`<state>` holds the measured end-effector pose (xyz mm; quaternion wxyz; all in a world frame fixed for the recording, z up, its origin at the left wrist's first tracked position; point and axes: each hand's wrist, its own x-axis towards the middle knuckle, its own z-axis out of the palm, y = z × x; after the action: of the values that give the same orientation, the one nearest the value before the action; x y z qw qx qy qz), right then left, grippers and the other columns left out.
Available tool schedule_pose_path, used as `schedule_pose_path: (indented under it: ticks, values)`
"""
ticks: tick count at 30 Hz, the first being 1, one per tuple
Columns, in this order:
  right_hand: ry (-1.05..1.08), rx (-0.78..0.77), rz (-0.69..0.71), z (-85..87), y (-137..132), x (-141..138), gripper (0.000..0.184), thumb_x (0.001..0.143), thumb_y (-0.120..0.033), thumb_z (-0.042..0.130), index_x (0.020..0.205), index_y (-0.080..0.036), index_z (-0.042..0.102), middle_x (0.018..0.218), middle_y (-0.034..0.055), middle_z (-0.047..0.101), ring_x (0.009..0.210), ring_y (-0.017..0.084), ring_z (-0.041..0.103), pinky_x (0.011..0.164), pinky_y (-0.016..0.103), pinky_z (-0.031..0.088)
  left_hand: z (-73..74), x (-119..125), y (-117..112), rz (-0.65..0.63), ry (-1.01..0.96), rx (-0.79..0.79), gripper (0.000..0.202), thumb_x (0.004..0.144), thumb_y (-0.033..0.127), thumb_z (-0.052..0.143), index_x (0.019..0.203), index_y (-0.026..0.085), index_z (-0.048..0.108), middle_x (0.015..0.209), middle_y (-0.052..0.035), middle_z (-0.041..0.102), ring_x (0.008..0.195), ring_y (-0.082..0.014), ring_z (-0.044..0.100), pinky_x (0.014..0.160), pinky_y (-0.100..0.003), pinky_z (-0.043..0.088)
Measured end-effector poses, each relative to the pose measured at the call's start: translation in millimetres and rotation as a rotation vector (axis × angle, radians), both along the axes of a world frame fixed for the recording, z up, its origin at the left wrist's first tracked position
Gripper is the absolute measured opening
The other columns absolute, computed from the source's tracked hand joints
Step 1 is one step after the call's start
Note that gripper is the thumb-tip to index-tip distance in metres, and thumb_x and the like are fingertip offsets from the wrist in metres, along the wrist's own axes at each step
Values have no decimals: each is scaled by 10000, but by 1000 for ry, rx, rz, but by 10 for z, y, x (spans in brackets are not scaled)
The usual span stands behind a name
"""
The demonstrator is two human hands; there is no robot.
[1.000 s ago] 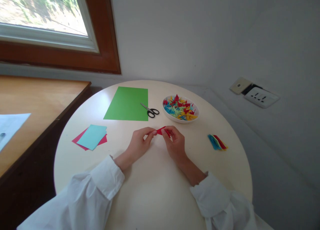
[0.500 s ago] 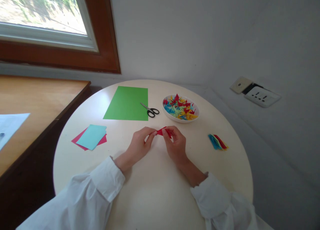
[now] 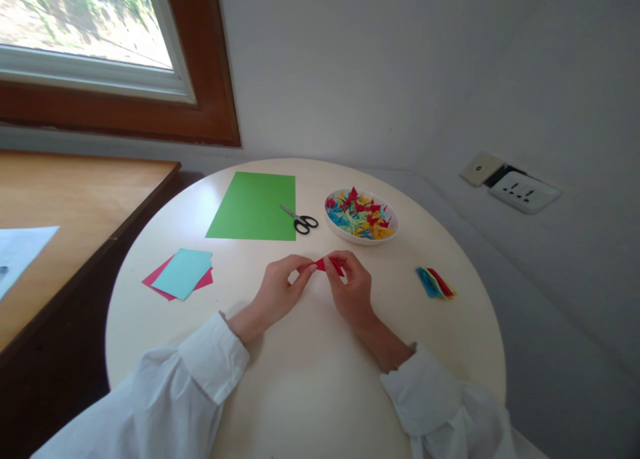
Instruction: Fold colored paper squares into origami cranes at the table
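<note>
Between my two hands is a small piece of folded red paper (image 3: 321,265), held just over the middle of the round table. My left hand (image 3: 281,286) pinches its left end between thumb and fingertips. With thumb and curled fingers, my right hand (image 3: 353,286) grips the right part and hides some of it. Beyond my hands, a white bowl (image 3: 361,240) holds many small folded paper pieces in red, yellow, blue and pale green. Black-handled scissors (image 3: 301,224) lie beside it, their blades over a green sheet of paper (image 3: 255,206).
Light blue paper (image 3: 183,273) overlaps pinkish-red paper (image 3: 159,276) on the left of the white round table (image 3: 300,392). Several coloured paper pieces (image 3: 435,283) lie fanned at the right. A wooden desk (image 3: 85,199) stands left; a wall socket (image 3: 525,192) is at right.
My left fingers have shifted slightly on the red paper, and a bit of red now shows behind the left fingertips. The right hand stays almost where it was.
</note>
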<state>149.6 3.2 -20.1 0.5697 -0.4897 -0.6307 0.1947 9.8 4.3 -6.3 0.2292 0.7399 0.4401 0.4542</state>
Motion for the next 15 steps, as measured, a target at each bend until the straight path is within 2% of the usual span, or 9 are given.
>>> schedule_pose_path:
  ticks: [8, 15]
  values:
    - [-44, 47, -12, 39, -31, -4, 66, 807, -248, 525, 769, -197, 542, 701, -7, 570, 639, 126, 515, 603, 253, 424, 9, 4, -14, 11, 3, 46, 159, 816, 224, 500, 770, 156, 636, 697, -28, 675, 618, -110, 589, 487, -177, 409]
    - [-79, 73, -32, 61, -39, -10, 64, 808, -244, 521, 765, -201, 541, 694, -6, 577, 637, 128, 525, 603, 259, 432, 16, 3, -22, 5, -9, 58, 171, 820, 231, 488, 753, 162, 629, 688, -27, 670, 612, -112, 585, 522, -190, 435]
